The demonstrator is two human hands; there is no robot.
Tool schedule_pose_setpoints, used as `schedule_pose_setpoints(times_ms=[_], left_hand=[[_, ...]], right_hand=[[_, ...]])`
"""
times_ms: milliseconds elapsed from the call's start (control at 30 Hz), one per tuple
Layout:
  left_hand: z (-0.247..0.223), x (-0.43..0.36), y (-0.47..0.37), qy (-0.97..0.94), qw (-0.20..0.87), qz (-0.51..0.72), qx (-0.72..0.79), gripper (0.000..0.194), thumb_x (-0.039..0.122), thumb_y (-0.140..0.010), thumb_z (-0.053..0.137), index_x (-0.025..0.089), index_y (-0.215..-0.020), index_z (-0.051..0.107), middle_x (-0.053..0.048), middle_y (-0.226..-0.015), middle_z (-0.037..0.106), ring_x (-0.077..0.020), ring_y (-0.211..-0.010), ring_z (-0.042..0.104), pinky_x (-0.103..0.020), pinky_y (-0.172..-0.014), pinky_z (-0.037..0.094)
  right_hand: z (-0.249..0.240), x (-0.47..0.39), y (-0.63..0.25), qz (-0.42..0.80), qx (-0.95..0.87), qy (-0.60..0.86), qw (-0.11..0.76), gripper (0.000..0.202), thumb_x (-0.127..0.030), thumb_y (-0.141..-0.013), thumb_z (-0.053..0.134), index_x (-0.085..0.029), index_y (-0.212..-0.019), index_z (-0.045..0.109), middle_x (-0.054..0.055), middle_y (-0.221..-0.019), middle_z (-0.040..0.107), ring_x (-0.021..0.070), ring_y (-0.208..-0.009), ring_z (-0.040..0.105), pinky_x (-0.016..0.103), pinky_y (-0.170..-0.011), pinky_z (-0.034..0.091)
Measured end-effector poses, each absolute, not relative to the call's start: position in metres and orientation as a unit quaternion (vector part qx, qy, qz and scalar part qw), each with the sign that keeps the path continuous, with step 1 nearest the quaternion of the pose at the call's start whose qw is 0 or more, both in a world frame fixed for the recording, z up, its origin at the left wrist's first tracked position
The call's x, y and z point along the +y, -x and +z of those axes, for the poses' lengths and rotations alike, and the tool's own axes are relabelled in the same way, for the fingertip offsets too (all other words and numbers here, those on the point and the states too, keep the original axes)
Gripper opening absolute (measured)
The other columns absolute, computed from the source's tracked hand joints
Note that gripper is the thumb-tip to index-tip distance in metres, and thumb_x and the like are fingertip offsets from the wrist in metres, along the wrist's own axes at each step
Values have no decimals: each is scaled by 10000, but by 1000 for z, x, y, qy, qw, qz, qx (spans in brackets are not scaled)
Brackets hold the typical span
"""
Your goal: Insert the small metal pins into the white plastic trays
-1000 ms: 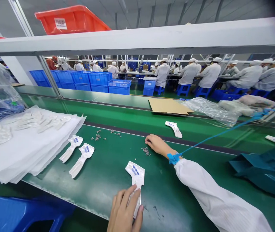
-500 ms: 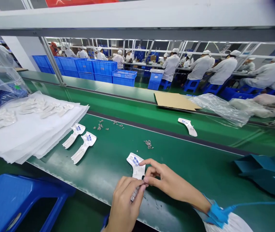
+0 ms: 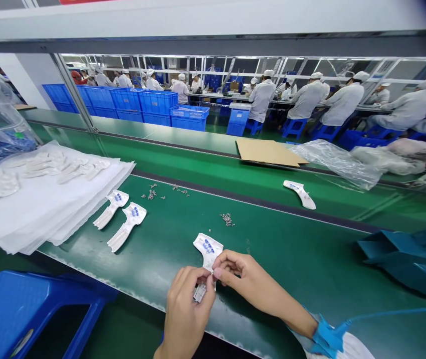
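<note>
Near the front of the green bench, a white curved plastic handle shell (image 3: 206, 245) with blue parts inside lies beneath my fingertips. My left hand (image 3: 188, 304) is closed around a small silvery blocky part (image 3: 199, 293), partly covered by the fingers. At the left fingertips my right hand (image 3: 245, 276) pinches, its thumb and index finger together; whatever they hold is too small to make out. Beyond the shell sits a little pile of small metal pieces (image 3: 227, 219). To the left rest two similar shells, a nearer one (image 3: 127, 227) and a farther one (image 3: 111, 209).
White sheets (image 3: 56, 199) bearing several shells cover the left end. More metal bits (image 3: 152, 193) lie farther back. Another shell (image 3: 301, 193) is on the green strip behind the dark rail. A teal folded object (image 3: 403, 264) stands right; a blue cord (image 3: 392, 315) trails from my right wrist. A blue stool (image 3: 37, 309) is front left.
My right index finger, stretched over the shell before, has drawn back into a pinch by the left fingertips. The shell on the far strip has shifted right. The view has turned slightly.
</note>
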State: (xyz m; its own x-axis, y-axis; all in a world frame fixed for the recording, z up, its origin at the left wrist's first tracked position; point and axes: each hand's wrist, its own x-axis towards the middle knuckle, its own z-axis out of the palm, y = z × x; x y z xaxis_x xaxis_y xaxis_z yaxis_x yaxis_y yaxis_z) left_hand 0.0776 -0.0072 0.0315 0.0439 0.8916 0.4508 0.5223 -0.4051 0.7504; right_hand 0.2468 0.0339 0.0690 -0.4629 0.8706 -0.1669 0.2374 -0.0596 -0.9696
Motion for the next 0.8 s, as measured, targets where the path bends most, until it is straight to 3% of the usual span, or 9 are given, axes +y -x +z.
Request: schedule_pose_setpoints(times_ms=[200,300,433,800], left_hand=[[29,-7,-71,-714,146,459,508,85,170,-958,547,220,-977,613,-18,-855,664,-165,-789,615,-283,-709,496],[28,-6,-61,-750,157,390,511,217,221,-948,571,227,-1165,588,-64,-1094,671,-215,-1021,621,-346,-857,525],[23,-4,-52,-793,152,295,511,444,304,-919,622,248,-1344,506,-85,-1357,580,-281,-1281,503,-447,-1020,475],[21,-4,-58,-800,154,251,523,460,318,-909,637,234,-1345,516,-63,-1348,609,-291,-1338,458,-475,-1035,446]], right_hand=[[66,36,-246,551,-653,454,254,226,-393,-976,560,-200,-902,651,10,-849,682,166,-788,601,252,-705,443],[68,40,-247,515,-684,473,208,232,-392,-983,532,-206,-898,641,-1,-804,656,150,-709,561,241,-634,414],[69,44,-245,473,-722,485,142,216,-356,-974,527,-209,-861,639,-6,-741,633,144,-654,535,237,-574,368],[68,42,-237,380,-761,518,87,202,-297,-982,478,-228,-823,581,1,-733,634,173,-677,543,270,-582,309]])
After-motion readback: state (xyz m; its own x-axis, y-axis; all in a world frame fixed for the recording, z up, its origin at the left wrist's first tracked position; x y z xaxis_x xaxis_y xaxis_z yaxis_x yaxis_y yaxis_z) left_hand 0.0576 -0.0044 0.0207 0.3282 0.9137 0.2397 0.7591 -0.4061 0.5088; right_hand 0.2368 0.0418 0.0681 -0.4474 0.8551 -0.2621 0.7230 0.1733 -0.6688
